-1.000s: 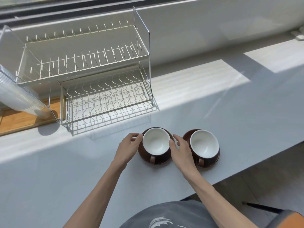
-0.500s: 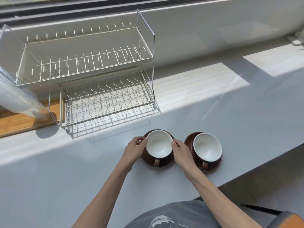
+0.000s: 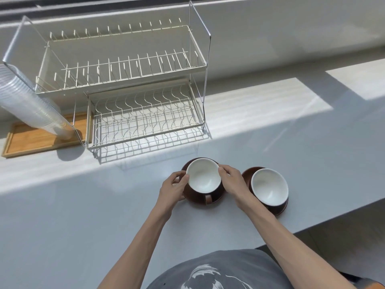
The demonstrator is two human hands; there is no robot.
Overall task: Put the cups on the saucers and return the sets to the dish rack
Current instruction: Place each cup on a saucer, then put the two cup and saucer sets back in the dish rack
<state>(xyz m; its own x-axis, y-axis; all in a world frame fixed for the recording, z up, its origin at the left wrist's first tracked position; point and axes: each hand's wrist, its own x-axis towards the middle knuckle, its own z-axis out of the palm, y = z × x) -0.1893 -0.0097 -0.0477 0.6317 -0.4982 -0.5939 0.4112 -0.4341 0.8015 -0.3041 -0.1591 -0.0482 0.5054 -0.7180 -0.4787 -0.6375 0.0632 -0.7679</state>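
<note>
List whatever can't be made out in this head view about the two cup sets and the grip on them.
- Left saucer: the edges under the left hand and right hand are hidden; lifted or resting, unclear.
- Right cup: handle hidden behind the right forearm.
- Stacked clear cups: cut off by the left edge.

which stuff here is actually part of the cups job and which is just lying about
Part of the job: left cup on its saucer, held by left hand and right hand; right cup on its saucer; dish rack.

Lying about: wooden tray; stack of plastic cups.
</note>
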